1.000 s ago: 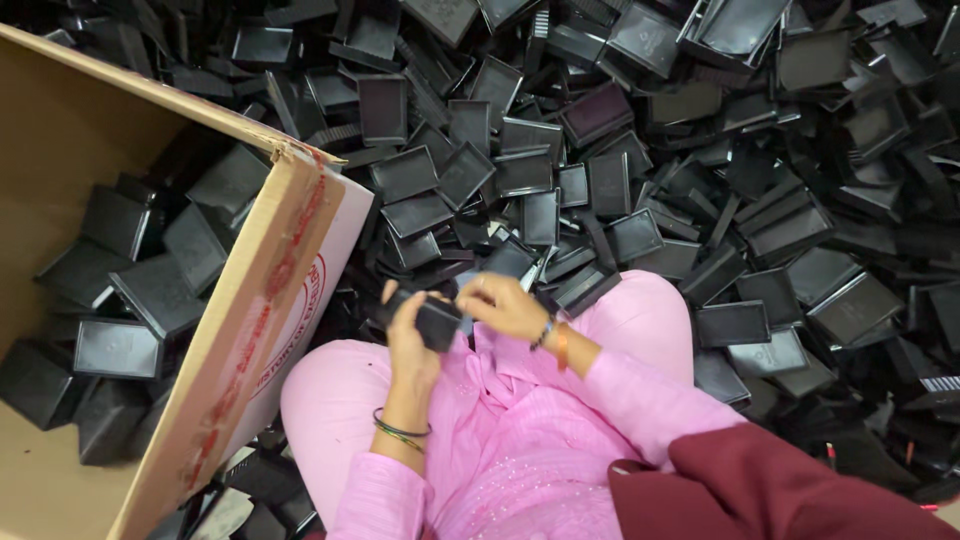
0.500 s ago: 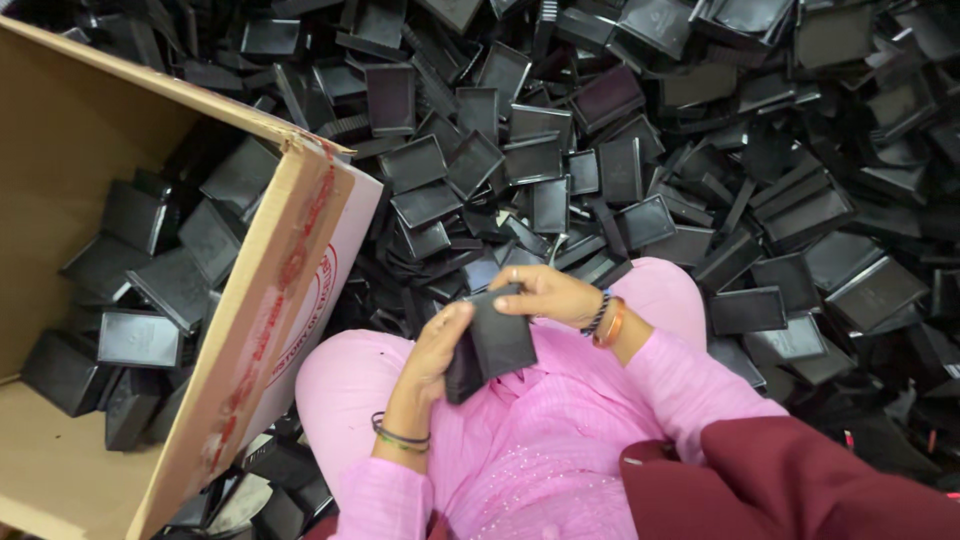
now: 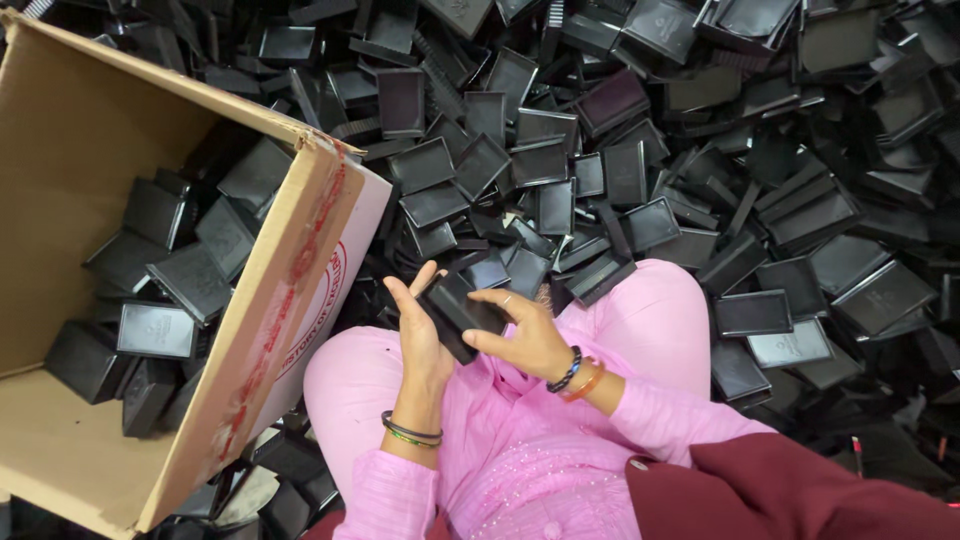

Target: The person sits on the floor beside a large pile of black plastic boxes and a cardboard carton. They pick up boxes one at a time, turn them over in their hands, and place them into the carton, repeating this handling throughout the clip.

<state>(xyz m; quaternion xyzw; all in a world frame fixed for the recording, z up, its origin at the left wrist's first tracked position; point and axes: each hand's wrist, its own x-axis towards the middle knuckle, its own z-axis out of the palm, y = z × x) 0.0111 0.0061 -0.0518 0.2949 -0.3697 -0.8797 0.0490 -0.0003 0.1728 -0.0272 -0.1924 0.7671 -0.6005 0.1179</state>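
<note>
Black plastic case (image 3: pixel 462 314), a flat rectangular piece, sits between both hands above the pink-clad lap (image 3: pixel 520 460). Half a second earlier it lay lower and more upright against the left palm; a second ago the hands were bunched close together over a smaller-looking piece. Now the case is raised and tilted, its broad face turned toward the camera, which suggests that the piece is being turned over or fitted in the hands rather than set down. Left hand (image 3: pixel 420 335): grip closed on the case from below and behind, fingers extended along its left edge. Right hand (image 3: pixel 525 335): grip clenched lightly on the right end, thumb and forefinger pinching it. Cardboard box (image 3: pixel 270 290), partly filled with like cases, stands just beside the left knee. Loose heap of black cases (image 3: pixel 640 180) covers the floor ahead.
</note>
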